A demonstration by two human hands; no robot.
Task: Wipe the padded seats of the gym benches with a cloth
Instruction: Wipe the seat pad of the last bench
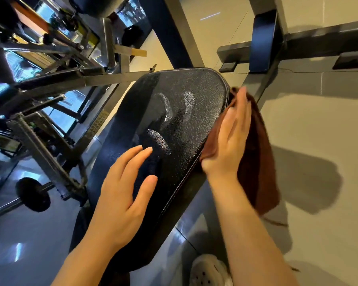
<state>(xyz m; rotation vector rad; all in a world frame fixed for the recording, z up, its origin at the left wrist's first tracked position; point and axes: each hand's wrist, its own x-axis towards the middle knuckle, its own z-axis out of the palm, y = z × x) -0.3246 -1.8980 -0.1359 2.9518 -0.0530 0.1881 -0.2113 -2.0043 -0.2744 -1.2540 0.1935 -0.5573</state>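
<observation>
The fingers [241,112] of the right hand [228,139] lay straight and close together, flat against a brown cloth [256,162] at the right edge of the black padded seat [186,124], right of centre in the frame. They were pressing the cloth to the seat's side rather than curling round it; most of the cloth hung loose below and behind the hand. The left hand [122,195], lower centre, was spread and relaxed with nothing in it, its fingertips just over or barely touching the seat; I could not tell which.

Pale smears showed on the seat's upper middle, so the wiping looked only partly done. The step in hand seemed to be the side edge. Next, I judged, the cloth would need bringing back over the top to take off those marks, with the left hand steadying the pad.
</observation>
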